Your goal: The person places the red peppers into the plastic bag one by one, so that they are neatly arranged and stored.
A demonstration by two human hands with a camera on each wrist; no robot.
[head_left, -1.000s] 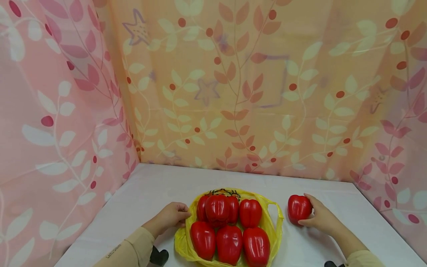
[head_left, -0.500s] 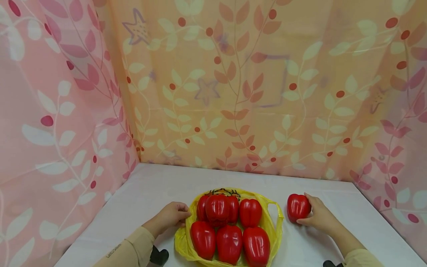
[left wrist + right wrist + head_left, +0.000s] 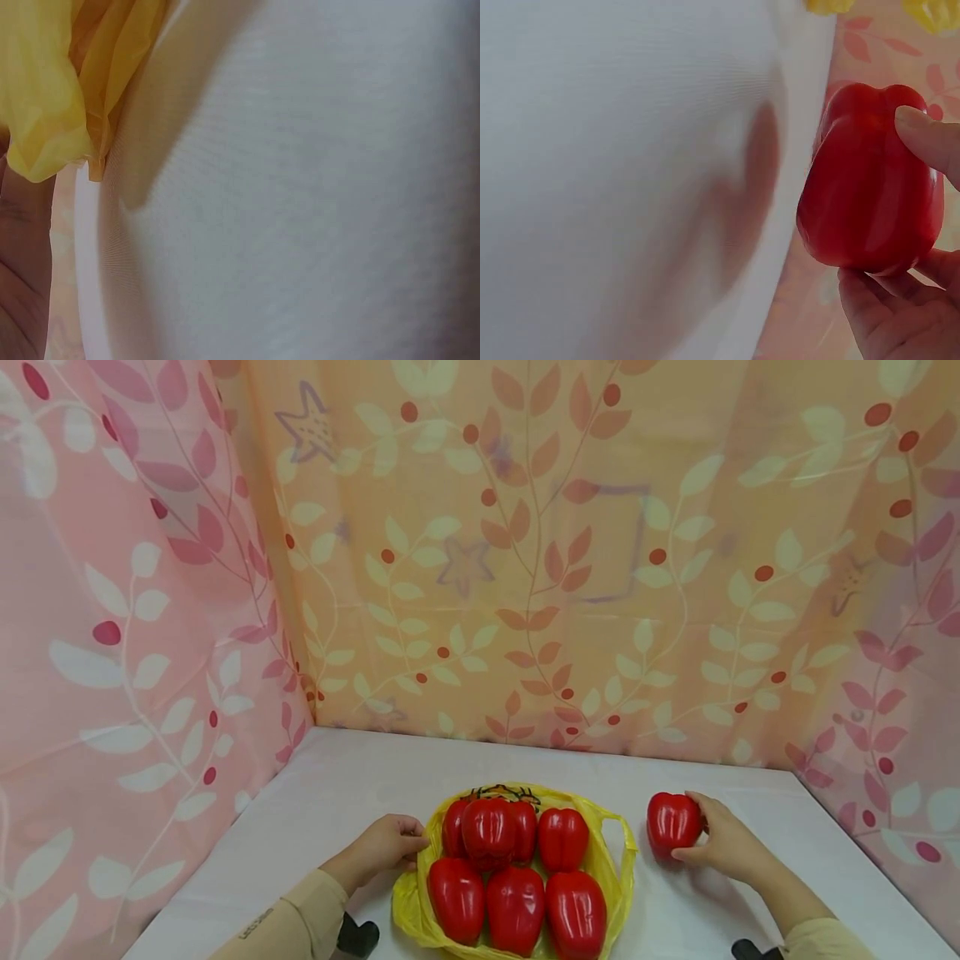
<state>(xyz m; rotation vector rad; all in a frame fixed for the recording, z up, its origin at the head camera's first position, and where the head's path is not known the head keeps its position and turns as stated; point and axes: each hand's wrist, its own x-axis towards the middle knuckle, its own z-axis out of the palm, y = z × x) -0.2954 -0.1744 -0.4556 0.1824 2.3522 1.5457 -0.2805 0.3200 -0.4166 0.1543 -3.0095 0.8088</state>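
Note:
A yellow plastic bag (image 3: 411,910) lies spread wide on the table, with several red bell peppers showing in it. My left hand (image 3: 384,850) pinches the bag's left rim between thumb and fingers; the left wrist view shows crumpled yellow plastic (image 3: 45,97) and part of the palm. To the right of the bag, my right hand (image 3: 729,842) grips another red bell pepper (image 3: 672,825) from its right side. In the right wrist view the thumb lies on one side of this pepper (image 3: 874,187) and the fingers on the other. A shadow beneath suggests it is slightly off the table.
The white-covered table (image 3: 352,760) ends at pink and orange patterned curtains (image 3: 465,552) at the back and sides. One bag handle loop (image 3: 628,860) stands up on the right. Black wrist mounts (image 3: 358,937) show below both sleeves.
My right hand and the bell pepper it grips have shifted very slightly away from me. The left hand and the bag have stayed in place.

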